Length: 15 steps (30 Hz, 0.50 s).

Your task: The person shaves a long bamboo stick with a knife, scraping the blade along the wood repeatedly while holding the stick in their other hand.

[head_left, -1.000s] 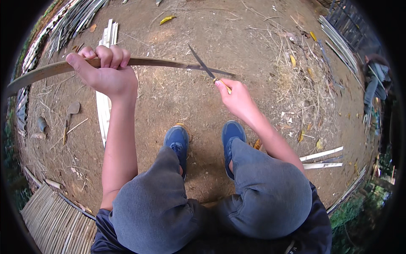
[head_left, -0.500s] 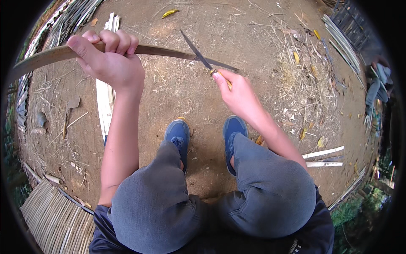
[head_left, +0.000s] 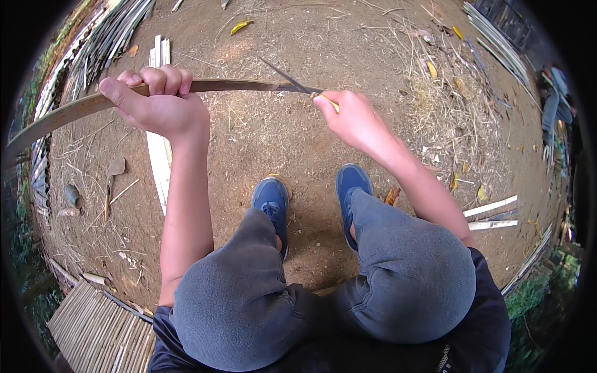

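My left hand [head_left: 160,102] is wrapped round a long, bowed bamboo strip [head_left: 239,85], with the thumb up along its near side. From that grip the strip runs out to the far left and, on the other side, across toward my right hand. A knife [head_left: 283,73] with a thin dark blade and a yellowish handle sits in my closed right hand [head_left: 351,118]. Its blade points up and left and crosses the strip near the strip's right end. Whether the edge bites into the strip I cannot tell.
Pale split strips [head_left: 159,146] lie beyond my left forearm. A hatchet-like tool [head_left: 115,171] lies on the dirt at left, beside a dark cylinder [head_left: 73,195]. Shavings and dry leaves [head_left: 444,105] litter the right. A slatted bamboo mat [head_left: 99,326] is at lower left; another person [head_left: 555,105] is at far right.
My right hand and the knife have risen slightly, and the blade has tilted flatter. The strip's right end has come up closer to my right hand. My left hand keeps its hold.
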### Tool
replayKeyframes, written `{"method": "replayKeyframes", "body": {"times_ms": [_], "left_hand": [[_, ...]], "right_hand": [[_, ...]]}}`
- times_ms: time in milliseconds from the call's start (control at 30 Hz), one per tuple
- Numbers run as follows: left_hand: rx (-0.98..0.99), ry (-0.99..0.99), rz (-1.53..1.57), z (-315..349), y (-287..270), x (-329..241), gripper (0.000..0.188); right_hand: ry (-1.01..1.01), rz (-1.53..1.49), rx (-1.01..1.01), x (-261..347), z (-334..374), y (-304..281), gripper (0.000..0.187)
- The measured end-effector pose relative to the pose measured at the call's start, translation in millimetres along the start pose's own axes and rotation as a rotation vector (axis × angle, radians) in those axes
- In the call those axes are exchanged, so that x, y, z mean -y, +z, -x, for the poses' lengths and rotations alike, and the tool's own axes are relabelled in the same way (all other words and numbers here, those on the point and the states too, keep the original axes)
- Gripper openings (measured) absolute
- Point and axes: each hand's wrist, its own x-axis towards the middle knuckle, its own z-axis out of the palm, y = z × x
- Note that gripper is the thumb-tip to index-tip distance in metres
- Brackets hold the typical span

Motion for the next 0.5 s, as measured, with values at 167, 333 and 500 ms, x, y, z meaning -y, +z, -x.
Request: {"method": "replayKeyframes", "body": {"times_ms": [167,333,500], "left_hand": [[-0.086,-0.034,-0.010,-0.6,6.0,0.0,0.046],[-0.150,0.018,-0.044,-15.7,-16.8,10.8,0.044],[-0.296,-0.056,-0.088,-32.6,-30.0,27.3,0.038]], "right_hand": [[0.084,0.114,0.020,-39.1,-14.6,22.9,0.036],[-0.062,-0.037,0.033,-16.1,11.6,31.4,0.033],[-0.055,0.014,-0.064,-44.3,-2.4,48.3,0.035]]}}
